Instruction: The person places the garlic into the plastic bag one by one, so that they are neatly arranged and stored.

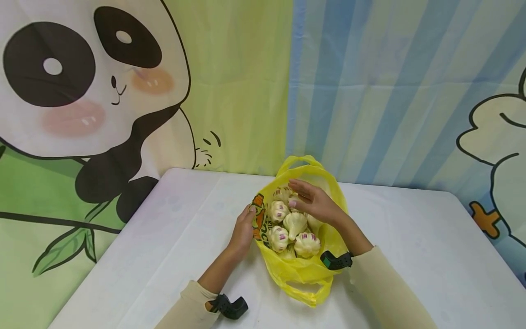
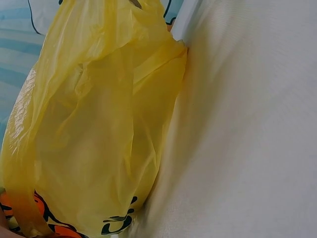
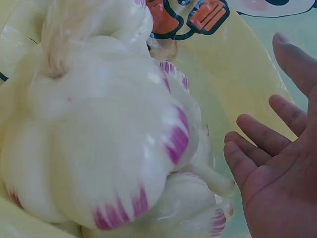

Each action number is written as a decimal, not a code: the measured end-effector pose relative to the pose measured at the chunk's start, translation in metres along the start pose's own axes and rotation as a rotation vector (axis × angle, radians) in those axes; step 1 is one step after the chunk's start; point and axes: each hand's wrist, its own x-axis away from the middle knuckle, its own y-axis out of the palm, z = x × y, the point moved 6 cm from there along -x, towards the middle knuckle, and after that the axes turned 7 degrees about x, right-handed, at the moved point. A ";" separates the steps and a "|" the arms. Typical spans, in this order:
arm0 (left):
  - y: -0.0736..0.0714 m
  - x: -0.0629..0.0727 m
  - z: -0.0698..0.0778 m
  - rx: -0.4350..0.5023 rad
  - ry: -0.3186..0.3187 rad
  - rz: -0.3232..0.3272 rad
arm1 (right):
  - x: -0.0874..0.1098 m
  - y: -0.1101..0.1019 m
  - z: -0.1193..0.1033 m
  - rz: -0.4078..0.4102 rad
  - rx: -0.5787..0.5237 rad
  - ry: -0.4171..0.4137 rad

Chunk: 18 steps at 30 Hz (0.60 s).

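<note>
A yellow plastic bag (image 1: 287, 274) lies on the table with its mouth spread wide, showing several pale garlic bulbs (image 1: 295, 224) with purple streaks inside. At the bag's left rim, my left hand (image 1: 241, 233) grips the printed edge; part of its fingers is hidden by the plastic. Over the upper right of the bulbs hovers my right hand (image 1: 314, 203), its fingers extended and holding nothing. The right wrist view shows that hand (image 3: 282, 173) beside a large garlic bulb (image 3: 94, 134), with a gap between them. The bag's outer side (image 2: 94, 139) fills much of the left wrist view.
The white table (image 1: 419, 237) extends to both sides of the bag. Behind it hangs a curtain (image 1: 238, 87) with a cartoon panda and blue stripes. One bag handle (image 1: 306, 294) lies toward the front, another (image 1: 302, 160) toward the back.
</note>
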 end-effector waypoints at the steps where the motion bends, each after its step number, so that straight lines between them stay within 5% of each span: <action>1: 0.000 0.000 0.000 0.006 0.001 0.001 | 0.001 -0.001 0.000 0.005 -0.001 0.003; 18: -0.004 -0.005 -0.002 -0.009 0.002 0.002 | 0.025 -0.035 -0.018 0.121 -0.042 -0.087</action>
